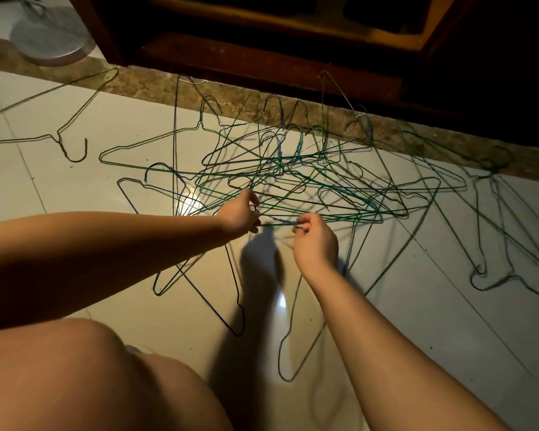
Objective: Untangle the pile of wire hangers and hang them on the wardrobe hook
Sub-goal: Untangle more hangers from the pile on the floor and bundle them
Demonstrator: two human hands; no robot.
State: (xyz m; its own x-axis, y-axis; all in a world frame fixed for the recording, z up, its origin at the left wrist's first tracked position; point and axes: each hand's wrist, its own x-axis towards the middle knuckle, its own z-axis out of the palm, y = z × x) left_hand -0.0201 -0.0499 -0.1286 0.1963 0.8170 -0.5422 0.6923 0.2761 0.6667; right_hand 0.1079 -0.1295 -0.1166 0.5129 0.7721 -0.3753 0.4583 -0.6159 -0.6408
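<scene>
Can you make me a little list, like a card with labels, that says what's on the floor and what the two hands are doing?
place: pale tiled floor in front of a dark wooden wardrobe
main thing: tangled pile of wire hangers, mostly green
left hand: pinching a wire at the near edge of the pile
right hand: pinching a green wire beside the left hand
loose hanger: lying apart, far left
other thing: fan base, top left
hung so far: none visible

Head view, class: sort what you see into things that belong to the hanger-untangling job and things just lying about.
Belongs to the job:
- tangled pile of wire hangers
- left hand and right hand, both pinching a green wire
- separate hanger on the floor, far left
- wardrobe

Just lying about:
- round fan base, top left
</scene>
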